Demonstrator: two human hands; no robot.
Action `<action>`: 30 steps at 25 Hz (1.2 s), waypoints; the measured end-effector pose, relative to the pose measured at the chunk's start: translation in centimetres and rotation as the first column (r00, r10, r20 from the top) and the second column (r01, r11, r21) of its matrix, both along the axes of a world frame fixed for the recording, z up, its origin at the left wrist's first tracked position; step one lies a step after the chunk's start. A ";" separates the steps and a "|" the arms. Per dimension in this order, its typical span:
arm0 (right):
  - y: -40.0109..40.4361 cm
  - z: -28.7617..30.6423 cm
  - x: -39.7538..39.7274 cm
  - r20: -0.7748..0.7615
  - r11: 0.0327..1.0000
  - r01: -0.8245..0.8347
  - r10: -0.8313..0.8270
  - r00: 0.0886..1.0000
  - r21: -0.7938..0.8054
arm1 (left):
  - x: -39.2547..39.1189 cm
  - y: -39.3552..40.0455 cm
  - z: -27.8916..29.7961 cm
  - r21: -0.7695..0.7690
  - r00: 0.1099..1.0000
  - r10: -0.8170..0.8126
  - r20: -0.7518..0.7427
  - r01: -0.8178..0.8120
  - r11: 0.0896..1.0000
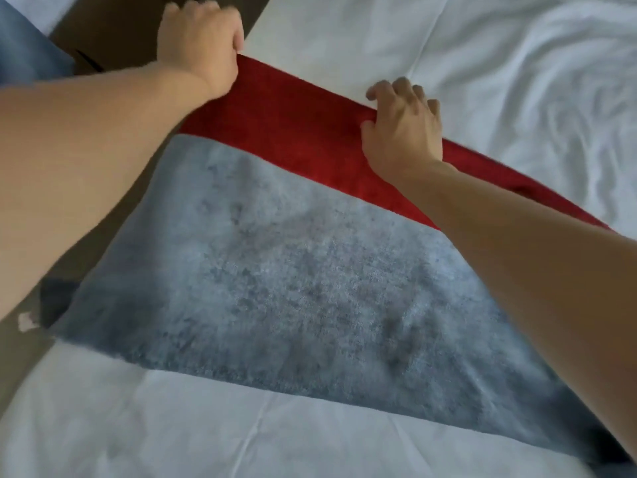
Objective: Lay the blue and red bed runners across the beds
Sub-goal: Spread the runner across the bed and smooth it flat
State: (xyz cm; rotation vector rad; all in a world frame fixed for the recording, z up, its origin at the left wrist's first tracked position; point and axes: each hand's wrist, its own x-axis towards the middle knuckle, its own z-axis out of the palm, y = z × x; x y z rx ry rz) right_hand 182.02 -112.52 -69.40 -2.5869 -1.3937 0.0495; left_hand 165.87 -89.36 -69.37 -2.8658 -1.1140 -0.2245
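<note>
A red bed runner (293,132) lies across the white bed (379,39), and a grey-blue runner (293,270) lies flat beside it on the near side, overlapping its near edge. My left hand (200,43) grips the far left corner of the red runner at the bed's left edge. My right hand (403,122) pinches the red runner's far edge, thumb under the fabric and fingers curled over it. My forearms cross over both runners and hide part of each.
Rumpled white bedding (551,81) fills the far right. Brown floor (110,25) shows beyond the bed's left edge, with a patch of blue fabric (24,53) at the top left. White sheet (172,426) covers the near part of the bed.
</note>
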 end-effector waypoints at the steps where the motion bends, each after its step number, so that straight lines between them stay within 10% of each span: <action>1: -0.6 0.1 -0.8 0.019 0.999 -0.035 0.035 0.999 0.011 | -0.3 -0.9 -0.1 -0.027 0.999 0.006 0.033 -0.005 1.000; 11: -17.0 1.7 -16.8 0.040 0.940 -0.306 0.303 0.952 0.150 | -16.9 -23.0 2.2 -0.246 0.950 -0.217 0.224 0.271 0.931; 15: -26.0 2.9 -21.0 -0.041 0.931 -0.342 0.349 0.936 0.129 | -22.5 -32.1 2.6 -0.171 0.880 -0.472 0.059 0.475 0.863; 30: -29.9 -0.1 -14.2 0.162 0.955 -0.273 0.290 0.943 -0.120 | -20.9 -29.6 0.6 0.000 0.889 -0.399 -0.225 0.410 0.912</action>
